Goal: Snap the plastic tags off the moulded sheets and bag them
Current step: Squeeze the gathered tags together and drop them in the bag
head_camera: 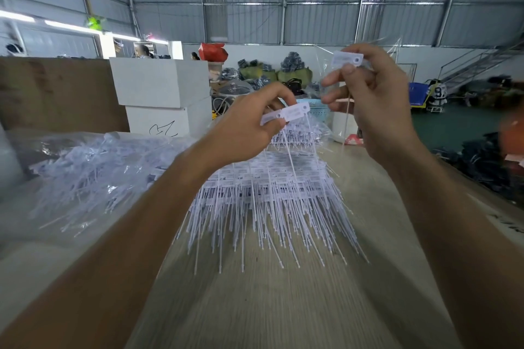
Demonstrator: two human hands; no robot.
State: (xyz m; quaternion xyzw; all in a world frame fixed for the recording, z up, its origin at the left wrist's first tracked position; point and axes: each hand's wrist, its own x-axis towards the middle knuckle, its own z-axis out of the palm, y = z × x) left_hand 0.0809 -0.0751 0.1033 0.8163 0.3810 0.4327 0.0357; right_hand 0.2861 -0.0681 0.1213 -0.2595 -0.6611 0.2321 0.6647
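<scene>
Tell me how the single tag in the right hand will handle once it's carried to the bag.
The tag, pinched by the right hand, is probably very light: fingertips alone hold it. Its thin tail hangs nearly straight, so likely springy rather than limp. It may snag on other tails in the bag.

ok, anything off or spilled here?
Nothing stands out. The left hand and right hand each pinch a tag; the moulded sheets lie stacked on the table, with filled clear bags on the left.

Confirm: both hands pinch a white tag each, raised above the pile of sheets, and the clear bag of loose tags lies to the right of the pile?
Wrong on one count: the head view shows the clear bag left of the pile of sheets. The left hand and right hand do pinch a white tag each, raised above it.
</scene>
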